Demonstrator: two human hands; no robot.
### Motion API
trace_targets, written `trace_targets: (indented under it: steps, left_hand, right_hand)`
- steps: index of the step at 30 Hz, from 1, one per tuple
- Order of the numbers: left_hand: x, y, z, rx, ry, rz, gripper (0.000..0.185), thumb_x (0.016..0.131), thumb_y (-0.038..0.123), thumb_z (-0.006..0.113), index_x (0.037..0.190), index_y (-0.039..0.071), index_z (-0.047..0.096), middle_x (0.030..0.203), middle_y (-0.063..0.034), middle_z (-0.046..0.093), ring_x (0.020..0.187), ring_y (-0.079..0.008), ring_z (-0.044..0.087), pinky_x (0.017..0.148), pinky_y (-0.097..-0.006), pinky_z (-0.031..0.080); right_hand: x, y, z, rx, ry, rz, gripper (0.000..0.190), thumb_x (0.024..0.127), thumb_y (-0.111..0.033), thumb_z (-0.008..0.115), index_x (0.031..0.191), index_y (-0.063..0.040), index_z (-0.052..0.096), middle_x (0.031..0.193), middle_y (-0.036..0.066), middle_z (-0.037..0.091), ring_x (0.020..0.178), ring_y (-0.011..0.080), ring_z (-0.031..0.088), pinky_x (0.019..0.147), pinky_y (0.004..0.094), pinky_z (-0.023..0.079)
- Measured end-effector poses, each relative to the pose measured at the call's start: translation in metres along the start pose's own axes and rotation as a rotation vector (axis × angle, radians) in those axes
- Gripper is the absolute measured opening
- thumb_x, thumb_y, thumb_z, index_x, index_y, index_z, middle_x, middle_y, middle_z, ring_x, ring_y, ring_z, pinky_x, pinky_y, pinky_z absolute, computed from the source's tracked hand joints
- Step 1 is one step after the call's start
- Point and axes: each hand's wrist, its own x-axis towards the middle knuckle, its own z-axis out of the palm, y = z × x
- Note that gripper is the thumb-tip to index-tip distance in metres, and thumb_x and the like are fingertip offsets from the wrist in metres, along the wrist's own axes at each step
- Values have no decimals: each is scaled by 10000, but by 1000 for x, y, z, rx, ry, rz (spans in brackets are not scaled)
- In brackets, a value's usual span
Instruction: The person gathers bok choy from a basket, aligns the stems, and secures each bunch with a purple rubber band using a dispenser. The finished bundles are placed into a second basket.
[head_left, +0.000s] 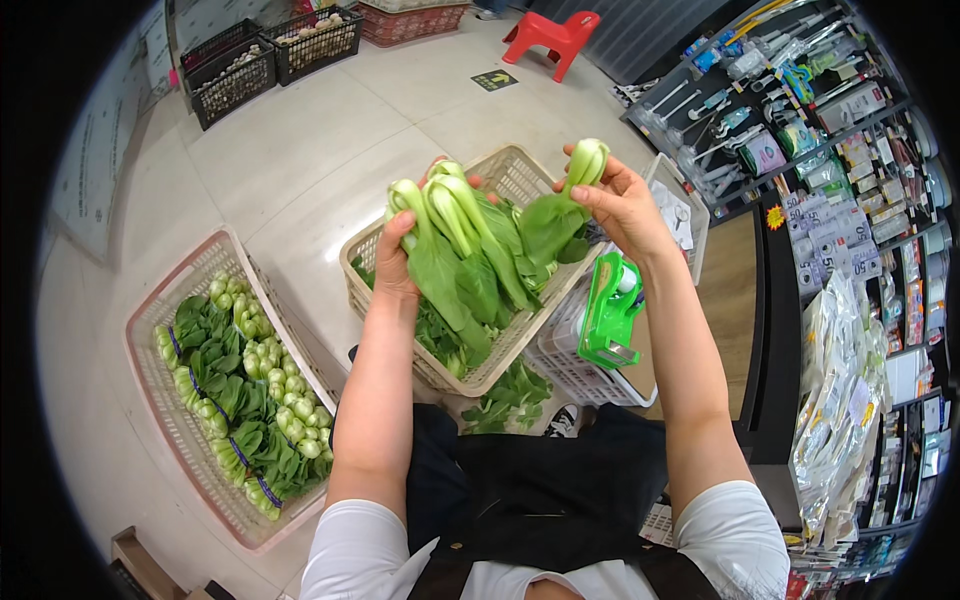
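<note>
My left hand grips a bunch of several bok choy heads, their pale stalk ends up and leaves hanging down. To the right, my right hand holds a single bok choy by its stalk, base upward and leaves pointing down to the left. Both hands are above a beige plastic crate with more leafy greens inside. Just right of that crate, a green tape dispenser rests on a white plastic basket. Loose green leaves lie on the floor near my feet.
At the left stands a pink-rimmed crate of bok choy, some bundled with purple tape. Black crates and a red plastic stool stand farther off. A wooden-topped counter and shelves of packaged goods are at the right.
</note>
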Motion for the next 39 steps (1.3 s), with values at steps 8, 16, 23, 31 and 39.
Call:
trace_targets:
  steps: [8,16,23,31,39]
  left_hand:
    - [-3,20,-5,-26,71,120,835,768,438,666,1467,124,334,1368,-180,475,1273,-393,475,1055,-542,428]
    - [-4,17,2,10,31,65,814,754,428,680,1439,121,365,1336,-189,496,1242,-390,501,1016,-534,469]
    - [-2,7,4,-36,7,-26,791,722,366,727,1406,132,405,1321,-208,510,1234,-419,505,1008,-543,478]
    - [-4,-27,-8,-76,155,-41,721,850,216,628,1485,94,309,1360,-131,504,1222,-273,536,1038,-422,459]
    - [-3,-25,1,90,192,-55,795,809,154,676,1502,95,291,1335,-108,509,1229,-244,515,1064,-390,414]
  right_hand:
    - [6,28,-33,-187,167,-299,466,809,70,689,1226,-61,530,1198,124,637,1198,267,577,1033,383,435]
    - [11,33,-26,-254,338,-407,398,819,30,720,1170,-21,537,1078,95,684,1001,152,641,896,284,498]
    - [-8,-13,21,-357,8,120,407,902,-251,683,1211,0,599,997,50,657,861,119,610,804,269,492]
    - [-10,27,84,-821,73,-82,867,931,-459,593,1469,106,213,1447,322,348,1360,410,372,1121,417,309]
    - [-26,46,74,-869,62,-334,984,715,-210,777,1507,-11,228,1405,274,429,1315,380,447,1088,423,369]
